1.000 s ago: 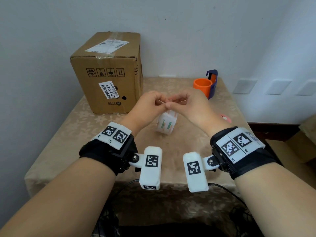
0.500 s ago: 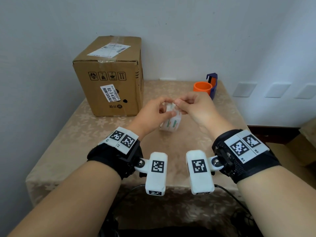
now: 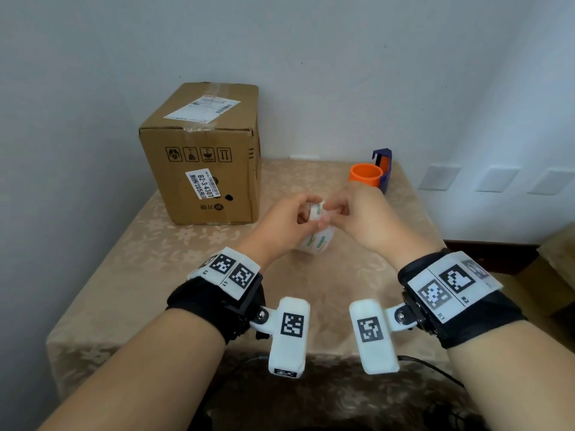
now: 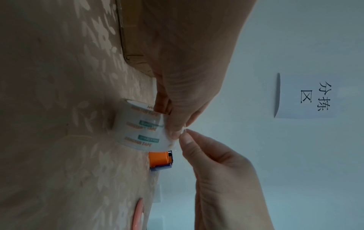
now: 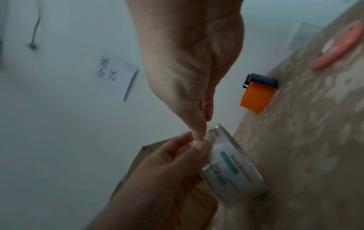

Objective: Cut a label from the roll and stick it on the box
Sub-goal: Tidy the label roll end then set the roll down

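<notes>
Step in hand: freeing the tape end. My left hand (image 3: 284, 223) grips the tape roll (image 4: 141, 132); my right hand (image 3: 357, 213) fingers (image 4: 186, 139) pinch its loose end. Next: draw out a length for the cardboard box (image 3: 202, 157).

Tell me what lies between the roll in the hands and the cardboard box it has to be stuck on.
Nothing visible does. The roll is held by the left hand and picked at by the right hand, and only bare tablecloth separates it from the cardboard box. The orange and blue dispenser stands off to the right.
</notes>
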Motion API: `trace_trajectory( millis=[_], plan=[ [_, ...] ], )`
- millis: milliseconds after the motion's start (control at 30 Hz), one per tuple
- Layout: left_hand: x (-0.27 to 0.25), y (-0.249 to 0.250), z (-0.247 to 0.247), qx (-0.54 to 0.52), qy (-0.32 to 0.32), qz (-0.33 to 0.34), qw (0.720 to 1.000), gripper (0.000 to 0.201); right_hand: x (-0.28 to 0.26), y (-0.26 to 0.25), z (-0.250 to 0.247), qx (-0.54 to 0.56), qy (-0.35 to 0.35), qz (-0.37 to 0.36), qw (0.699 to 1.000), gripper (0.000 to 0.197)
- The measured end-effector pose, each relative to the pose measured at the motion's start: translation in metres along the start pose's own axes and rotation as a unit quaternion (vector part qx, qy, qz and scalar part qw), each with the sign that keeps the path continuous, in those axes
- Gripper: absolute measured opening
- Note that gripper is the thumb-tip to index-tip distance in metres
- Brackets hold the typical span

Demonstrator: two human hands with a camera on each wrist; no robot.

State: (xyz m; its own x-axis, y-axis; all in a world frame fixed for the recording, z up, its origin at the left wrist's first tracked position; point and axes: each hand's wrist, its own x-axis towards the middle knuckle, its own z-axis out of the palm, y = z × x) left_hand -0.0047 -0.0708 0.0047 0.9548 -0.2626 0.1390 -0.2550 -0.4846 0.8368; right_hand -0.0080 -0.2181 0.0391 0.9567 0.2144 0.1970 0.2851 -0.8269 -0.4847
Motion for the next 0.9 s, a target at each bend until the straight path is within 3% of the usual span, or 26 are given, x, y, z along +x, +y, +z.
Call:
trace_trajectory(
  millis=[100,233,300,400,467,667,767,900],
  plan=[
    [0.002,0.004,0.001,0.011,-0.003,-0.003,1.000,0.044,0.000,-0.001,-0.002,-0.091,-0.043,-0.037,0.994,0.022],
    [0.004,0.017,-0.006,0.014,0.005,0.004,1.000,0.046,-0.004,-0.004,-0.005,-0.064,0.047,-0.045,0.996,0.021],
    [0.004,0.024,-0.012,0.028,0.011,0.012,0.999,0.045,-0.005,-0.009,-0.005,-0.018,0.081,-0.014,0.996,0.020],
    [-0.002,0.035,-0.019,0.049,0.028,0.026,0.998,0.047,0.002,-0.016,-0.008,0.127,0.087,0.060,0.986,0.018],
    [-0.006,0.041,-0.023,0.035,0.033,0.034,0.998,0.052,0.007,-0.017,-0.013,0.168,0.093,0.077,0.978,0.012],
    [-0.012,0.057,-0.040,-0.059,-0.006,0.031,0.998,0.048,-0.003,-0.018,-0.040,0.315,0.017,0.001,0.949,0.013],
    [-0.012,0.066,-0.048,-0.104,-0.023,0.029,0.994,0.037,-0.004,-0.019,-0.058,0.240,-0.038,-0.074,0.967,0.031],
    [-0.011,0.073,-0.056,-0.126,-0.049,0.042,0.990,0.033,-0.003,-0.028,-0.070,0.208,-0.016,-0.096,0.973,0.031]
  ],
)
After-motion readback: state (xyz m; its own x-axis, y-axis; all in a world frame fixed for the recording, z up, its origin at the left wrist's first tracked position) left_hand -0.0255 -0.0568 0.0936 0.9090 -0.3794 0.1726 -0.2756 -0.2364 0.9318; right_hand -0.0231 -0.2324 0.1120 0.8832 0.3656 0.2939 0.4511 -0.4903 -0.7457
